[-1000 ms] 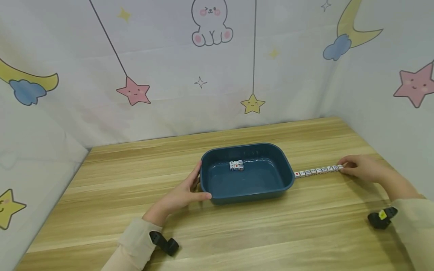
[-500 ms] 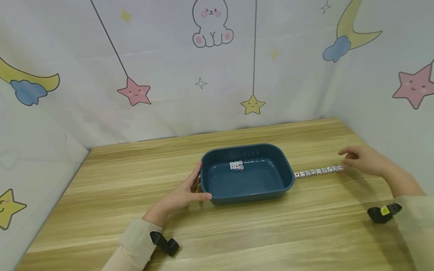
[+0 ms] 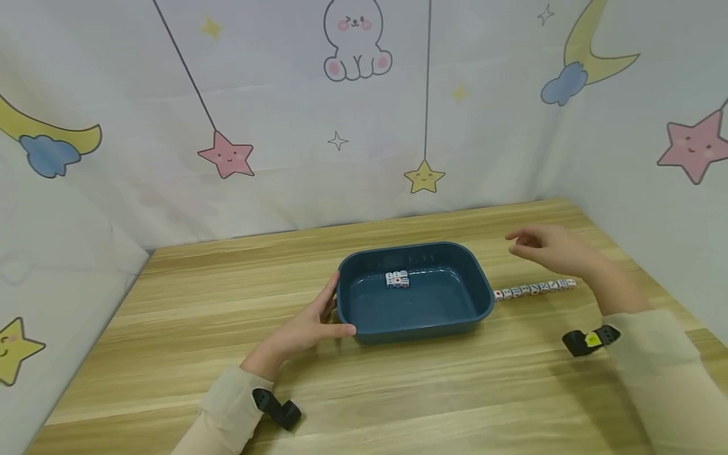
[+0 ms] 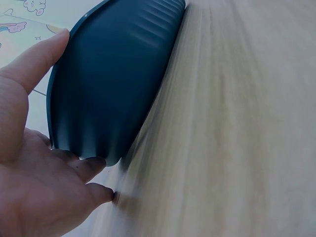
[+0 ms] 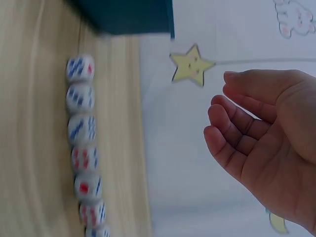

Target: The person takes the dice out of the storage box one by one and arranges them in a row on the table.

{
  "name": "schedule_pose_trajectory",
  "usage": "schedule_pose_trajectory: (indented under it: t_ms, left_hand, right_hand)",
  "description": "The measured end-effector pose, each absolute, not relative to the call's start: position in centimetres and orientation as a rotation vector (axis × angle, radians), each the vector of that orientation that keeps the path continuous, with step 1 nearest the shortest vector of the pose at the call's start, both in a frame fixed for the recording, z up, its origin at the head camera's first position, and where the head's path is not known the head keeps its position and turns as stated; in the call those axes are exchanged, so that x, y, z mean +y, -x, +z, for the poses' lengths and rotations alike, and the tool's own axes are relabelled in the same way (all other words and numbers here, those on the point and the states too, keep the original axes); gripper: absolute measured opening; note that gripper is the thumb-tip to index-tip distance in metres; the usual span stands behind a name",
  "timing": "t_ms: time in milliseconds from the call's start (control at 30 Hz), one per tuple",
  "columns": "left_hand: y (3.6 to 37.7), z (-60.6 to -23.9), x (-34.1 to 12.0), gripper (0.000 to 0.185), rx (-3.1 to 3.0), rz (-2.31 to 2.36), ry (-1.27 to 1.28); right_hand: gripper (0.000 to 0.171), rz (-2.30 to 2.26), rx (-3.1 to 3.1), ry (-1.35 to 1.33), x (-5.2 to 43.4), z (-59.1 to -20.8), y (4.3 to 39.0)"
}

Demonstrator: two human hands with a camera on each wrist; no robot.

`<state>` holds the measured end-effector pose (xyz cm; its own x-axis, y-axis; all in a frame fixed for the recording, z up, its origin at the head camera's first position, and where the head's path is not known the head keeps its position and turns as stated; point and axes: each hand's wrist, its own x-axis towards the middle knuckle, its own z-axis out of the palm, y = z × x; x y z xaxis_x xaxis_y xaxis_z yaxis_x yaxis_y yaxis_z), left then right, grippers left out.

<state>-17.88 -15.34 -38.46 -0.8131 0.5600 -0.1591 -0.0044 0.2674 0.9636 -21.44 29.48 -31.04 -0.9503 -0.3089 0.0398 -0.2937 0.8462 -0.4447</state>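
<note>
A dark teal plastic tray [image 3: 418,328] stands on the table. My left hand [image 3: 309,325] holds its left end, thumb at the front corner and fingers along the side. In the left wrist view, the left hand [image 4: 37,163] spans the tray's end wall [image 4: 108,84]. Inside the tray, a small block of white dice [image 3: 397,279] sits near the back. A straight row of dice [image 3: 534,289] runs rightward from the tray's right end. Above and behind that row hovers my right hand [image 3: 560,253]. In the right wrist view, the right hand [image 5: 271,133] has loosely bent fingers and nothing visible in them.
The wooden table [image 3: 227,303] reaches back to a white cloth [image 3: 284,126] printed with stars, moons and an animal. Black wrist cameras sit on both cuffs, the left camera [image 3: 277,409] and the right camera [image 3: 588,341].
The right hand has let go of the die at the row's right end, lifted, and moved left toward the tray. The left hand, tray and dice look the same.
</note>
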Motion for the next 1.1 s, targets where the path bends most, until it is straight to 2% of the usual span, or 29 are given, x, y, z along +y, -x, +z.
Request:
schedule_pose_trajectory:
  t_ms: [567, 833, 1100]
  left_hand:
    - [17.8, -38.5, -15.2, 0.109, 2.086, 1.576, -0.457]
    - [17.8, -38.5, -15.3, 0.108, 2.091, 1.577, -0.458]
    - [17.8, -38.4, -15.3, 0.108, 2.104, 1.569, -0.454]
  right_hand:
    - [0.032, -0.802, 2.815, 0.776, 19.2, -31.1, 23.3]
    - [0.029, -0.783, 2.734, 0.912, 16.3, -32.4, 23.9]
    - [0.026, -0.770, 2.652, 0.897, 15.0, -33.9, 24.4]
